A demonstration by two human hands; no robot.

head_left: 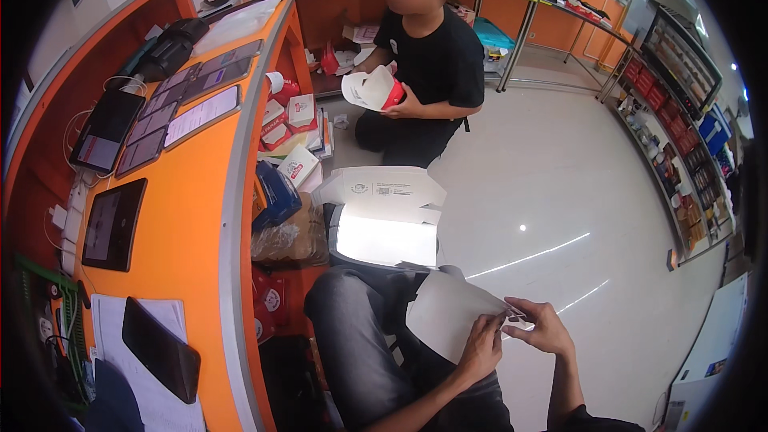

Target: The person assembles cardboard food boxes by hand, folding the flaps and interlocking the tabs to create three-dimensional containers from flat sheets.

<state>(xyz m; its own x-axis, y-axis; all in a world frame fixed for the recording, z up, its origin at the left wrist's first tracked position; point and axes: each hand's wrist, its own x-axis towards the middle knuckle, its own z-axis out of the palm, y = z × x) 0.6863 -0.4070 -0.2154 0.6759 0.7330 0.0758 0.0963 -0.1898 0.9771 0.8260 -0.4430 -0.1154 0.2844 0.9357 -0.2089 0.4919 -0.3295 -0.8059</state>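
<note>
A partly folded cardboard food box [448, 316], pale on the side facing me, rests over my lap. My left hand [480, 348] pinches its right end, where small flaps meet. From the other side, my right hand [547, 330] grips those same flaps between thumb and fingers. The two hands nearly touch, and the fingers partly hide the folds. Just beyond my knees lie flat white box blanks [384, 236], the far one with a small printed panel.
Across from me a person in black [440, 64] holds a red-and-white box [372, 92]. Folded boxes [300, 112] are piled beside the orange counter [188, 216], which carries tablets [114, 224] and a dark phone [160, 348]. Stocked shelves [672, 144] line the right.
</note>
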